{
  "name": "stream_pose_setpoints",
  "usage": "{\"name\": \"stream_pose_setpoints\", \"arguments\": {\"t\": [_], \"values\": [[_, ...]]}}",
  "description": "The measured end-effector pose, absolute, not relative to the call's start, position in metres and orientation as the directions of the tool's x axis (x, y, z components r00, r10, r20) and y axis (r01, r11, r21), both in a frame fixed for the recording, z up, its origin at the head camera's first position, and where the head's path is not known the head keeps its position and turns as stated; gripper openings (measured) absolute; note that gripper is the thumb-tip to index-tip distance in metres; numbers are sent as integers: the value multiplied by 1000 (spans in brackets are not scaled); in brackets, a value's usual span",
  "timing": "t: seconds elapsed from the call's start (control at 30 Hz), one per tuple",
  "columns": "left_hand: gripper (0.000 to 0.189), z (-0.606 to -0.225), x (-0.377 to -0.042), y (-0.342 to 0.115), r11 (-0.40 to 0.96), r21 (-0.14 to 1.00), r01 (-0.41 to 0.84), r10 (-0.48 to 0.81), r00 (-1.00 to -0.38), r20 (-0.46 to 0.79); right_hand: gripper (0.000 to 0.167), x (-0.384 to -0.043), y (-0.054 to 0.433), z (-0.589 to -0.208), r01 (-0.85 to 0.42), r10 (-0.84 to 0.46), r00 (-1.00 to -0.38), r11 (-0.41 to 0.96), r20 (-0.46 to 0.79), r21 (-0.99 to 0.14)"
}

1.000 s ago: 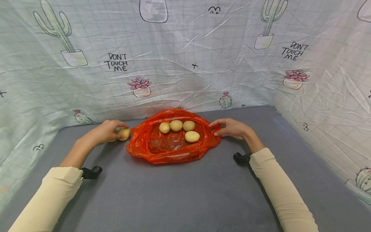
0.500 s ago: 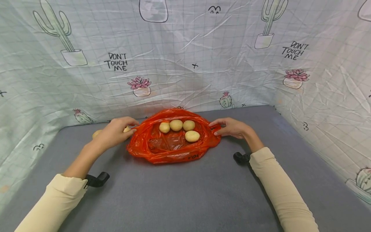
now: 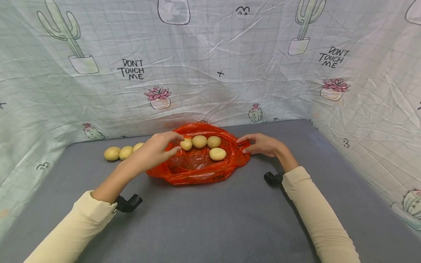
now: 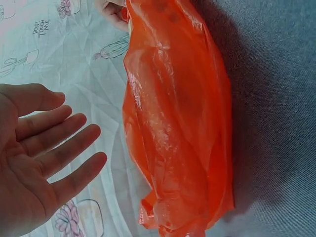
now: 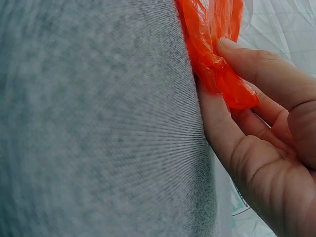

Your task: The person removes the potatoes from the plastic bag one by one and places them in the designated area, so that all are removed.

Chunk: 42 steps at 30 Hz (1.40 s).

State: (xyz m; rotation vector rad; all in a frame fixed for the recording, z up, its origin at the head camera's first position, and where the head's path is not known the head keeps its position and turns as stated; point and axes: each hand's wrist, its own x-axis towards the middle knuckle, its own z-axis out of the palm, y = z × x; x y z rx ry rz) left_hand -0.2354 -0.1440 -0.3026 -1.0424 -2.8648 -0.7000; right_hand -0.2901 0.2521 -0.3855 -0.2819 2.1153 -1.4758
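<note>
Nearest me, two pale sleeves point(image 3: 319, 212) are coming in from either side across the grey tabletop point(image 3: 210, 226), with black wrist devices point(image 3: 129, 204) sitting just short of the red bag point(image 3: 194, 179). The bag is lying on the tabletop with its mouth spread wide, and I'd guess it is being kept that way so that its inside stays easy to get at.

Within the bag, one potato point(image 3: 217, 154) is lying nearer, toward the person's right, while three others point(image 3: 199, 141) are sitting in a row behind it, perhaps having settled there in the slack plastic. Beside the bag, on the person's left, three loose potatoes point(image 3: 112, 153) are resting in a line, the one closest to the bag being partly hidden.

At the bag's right end, the right hand point(image 3: 263, 145) is pinching the plastic between thumb and fingers, apparently to steady it. Over the bag's left side, the left hand point(image 3: 159, 148) is hovering, fingers extended, thumb well apart, palm bare; whether a fingertip is touching the nearest potato in the row, I can't tell. Behind the bag, a cactus-printed curtain point(image 3: 204, 54) is hanging.
</note>
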Motion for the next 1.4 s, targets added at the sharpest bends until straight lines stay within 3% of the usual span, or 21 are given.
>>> {"name": "stream_pose_setpoints", "arguments": {"t": [0.33,0.7,1.03,1.4], "values": [[29,-302,-257,-137,684,367,630,632,-763,132,52,-289,250,-383,127,-455,-834,393,-313,-911],[26,-310,-298,-124,707,380,597,668,-740,-79,51,-290,252,-386,125,-461,-830,393,-313,-911],[37,-314,-313,-118,738,321,594,660,-733,-163,51,-288,250,-384,129,-470,-823,394,-320,-910],[33,-322,-332,-105,758,218,615,649,-746,-152,51,-289,252,-382,118,-473,-822,403,-317,-908]]}}
